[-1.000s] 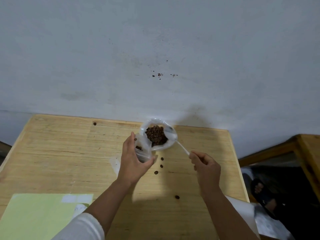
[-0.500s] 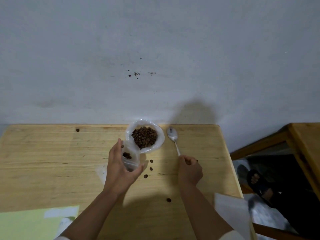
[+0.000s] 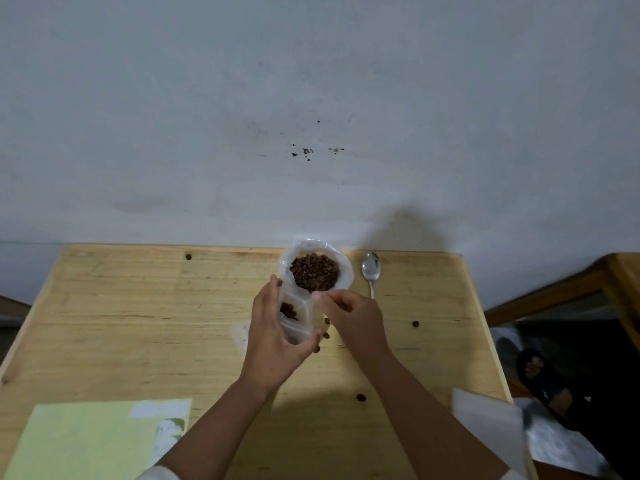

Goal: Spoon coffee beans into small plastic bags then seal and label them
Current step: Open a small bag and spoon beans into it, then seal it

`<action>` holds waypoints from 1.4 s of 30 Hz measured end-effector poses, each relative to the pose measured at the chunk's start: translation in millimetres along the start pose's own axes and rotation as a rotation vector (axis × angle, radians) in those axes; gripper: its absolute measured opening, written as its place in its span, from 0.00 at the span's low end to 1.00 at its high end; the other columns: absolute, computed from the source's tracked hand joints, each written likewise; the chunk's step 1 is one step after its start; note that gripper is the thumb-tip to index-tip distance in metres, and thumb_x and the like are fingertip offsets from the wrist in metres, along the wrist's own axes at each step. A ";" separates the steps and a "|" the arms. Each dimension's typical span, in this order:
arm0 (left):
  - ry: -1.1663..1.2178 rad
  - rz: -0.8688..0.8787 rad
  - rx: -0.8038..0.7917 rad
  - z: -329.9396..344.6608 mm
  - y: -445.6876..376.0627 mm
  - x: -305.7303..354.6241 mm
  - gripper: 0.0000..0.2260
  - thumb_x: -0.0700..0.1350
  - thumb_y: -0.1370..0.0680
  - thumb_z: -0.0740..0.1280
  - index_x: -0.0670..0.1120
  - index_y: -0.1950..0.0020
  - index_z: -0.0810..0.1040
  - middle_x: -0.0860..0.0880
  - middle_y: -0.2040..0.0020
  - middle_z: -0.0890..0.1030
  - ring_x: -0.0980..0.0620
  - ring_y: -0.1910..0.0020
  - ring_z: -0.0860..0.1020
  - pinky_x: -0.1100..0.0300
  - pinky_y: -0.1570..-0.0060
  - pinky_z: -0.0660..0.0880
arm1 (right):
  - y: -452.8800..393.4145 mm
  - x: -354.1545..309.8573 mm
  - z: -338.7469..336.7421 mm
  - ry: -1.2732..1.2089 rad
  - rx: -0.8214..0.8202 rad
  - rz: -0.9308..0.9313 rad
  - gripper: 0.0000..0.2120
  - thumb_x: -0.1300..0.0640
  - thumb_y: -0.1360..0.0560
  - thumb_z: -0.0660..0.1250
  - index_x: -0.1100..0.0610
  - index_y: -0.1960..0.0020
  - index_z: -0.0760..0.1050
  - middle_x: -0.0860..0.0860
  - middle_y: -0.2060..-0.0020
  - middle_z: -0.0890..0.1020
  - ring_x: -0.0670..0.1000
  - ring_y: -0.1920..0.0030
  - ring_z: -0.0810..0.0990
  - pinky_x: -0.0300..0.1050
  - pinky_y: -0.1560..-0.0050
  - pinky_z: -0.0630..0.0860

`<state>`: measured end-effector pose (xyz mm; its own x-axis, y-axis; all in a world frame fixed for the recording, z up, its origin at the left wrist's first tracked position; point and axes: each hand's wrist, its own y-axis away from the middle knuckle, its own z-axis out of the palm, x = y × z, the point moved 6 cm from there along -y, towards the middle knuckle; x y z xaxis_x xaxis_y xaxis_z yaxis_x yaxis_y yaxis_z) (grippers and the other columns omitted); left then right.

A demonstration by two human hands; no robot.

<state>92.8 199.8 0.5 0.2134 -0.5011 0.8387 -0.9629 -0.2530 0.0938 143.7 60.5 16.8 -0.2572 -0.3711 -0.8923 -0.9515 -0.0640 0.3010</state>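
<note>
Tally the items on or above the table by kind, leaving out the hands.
Spoon: 1
Large open container of coffee beans: 1
Small plastic bag, held in the left hand: 1
Loose coffee beans on the table: 6, if the dark spot near the far edge is a bean
Green sheet: 1
White sheet: 1
Total: 11
</note>
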 end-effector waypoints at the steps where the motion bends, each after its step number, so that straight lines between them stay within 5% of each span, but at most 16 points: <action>1: 0.016 0.003 -0.001 -0.4 1.5 1.4 0.50 0.49 0.36 0.79 0.48 0.23 0.50 0.53 0.29 0.58 0.69 0.37 0.57 0.86 0.47 0.55 | -0.3 -7.2 3.7 0.022 -0.028 -0.004 0.04 0.52 0.29 0.71 0.51 0.59 0.83 0.43 0.68 0.82 0.38 0.66 0.79 0.29 0.63 0.74; 9: 0.094 -0.029 -0.014 -22.5 7.1 4.4 0.56 0.52 0.40 0.80 0.52 0.23 0.47 0.61 0.35 0.57 0.65 0.36 0.57 0.74 0.38 0.55 | -4.9 -45.7 16.4 0.298 -0.116 -0.167 0.06 0.57 0.28 0.67 0.54 0.62 0.81 0.44 0.71 0.79 0.40 0.69 0.74 0.33 0.64 0.70; 16: 0.138 0.007 0.135 -50.5 5.5 -1.5 0.24 0.46 0.24 0.68 0.54 0.30 0.68 0.58 0.43 0.74 0.67 0.45 0.71 0.81 0.48 0.63 | -2.6 -62.1 18.4 0.305 -0.175 -0.241 0.08 0.59 0.28 0.66 0.59 0.65 0.79 0.51 0.72 0.79 0.44 0.70 0.72 0.40 0.63 0.69; 20: 0.284 -0.026 0.192 -57.5 4.1 0.2 0.14 0.43 0.23 0.66 0.57 0.39 0.76 0.62 0.49 0.78 0.71 0.49 0.74 0.74 0.49 0.71 | 3.7 -58.4 13.0 0.213 -0.146 -0.200 0.06 0.55 0.28 0.67 0.52 0.61 0.82 0.48 0.64 0.84 0.49 0.63 0.79 0.42 0.58 0.75; 28: 0.481 -0.146 0.274 -65.1 4.3 -6.4 0.08 0.43 0.22 0.66 0.54 0.46 0.79 0.54 0.50 0.81 0.59 0.50 0.78 0.73 0.55 0.73 | 23.6 -45.6 -2.5 -0.164 -0.041 -0.226 0.06 0.63 0.29 0.72 0.53 0.55 0.80 0.53 0.59 0.84 0.52 0.56 0.82 0.41 0.53 0.79; 33: 0.539 -0.058 0.269 -75.0 5.2 5.5 0.12 0.45 0.24 0.68 0.60 0.45 0.74 0.51 0.55 0.82 0.53 0.55 0.81 0.61 0.53 0.77 | 21.5 -58.8 -7.8 -0.073 0.059 -0.333 0.11 0.64 0.28 0.70 0.52 0.60 0.69 0.50 0.68 0.78 0.45 0.67 0.76 0.33 0.65 0.73; 38: 0.456 0.014 0.255 -86.3 1.7 12.0 0.08 0.42 0.23 0.67 0.56 0.57 0.77 0.51 0.63 0.80 0.50 0.63 0.78 0.61 0.61 0.75 | 20.1 -66.1 -3.2 0.016 -0.067 -0.373 0.08 0.63 0.28 0.70 0.52 0.62 0.78 0.44 0.69 0.78 0.39 0.66 0.74 0.30 0.62 0.72; 42: 0.413 0.047 0.079 -88.5 -0.4 12.4 0.07 0.43 0.23 0.67 0.54 0.54 0.82 0.54 0.61 0.83 0.53 0.61 0.79 0.61 0.58 0.77 | 15.4 -70.5 -6.1 0.035 -0.107 -0.331 0.09 0.63 0.29 0.71 0.50 0.60 0.81 0.43 0.68 0.81 0.39 0.65 0.77 0.29 0.61 0.73</action>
<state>81.1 266.9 58.4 0.0702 -0.1442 0.9871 -0.9511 -0.3081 0.0226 148.1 80.1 86.4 0.0699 -0.3450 -0.9360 -0.9588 -0.2821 0.0324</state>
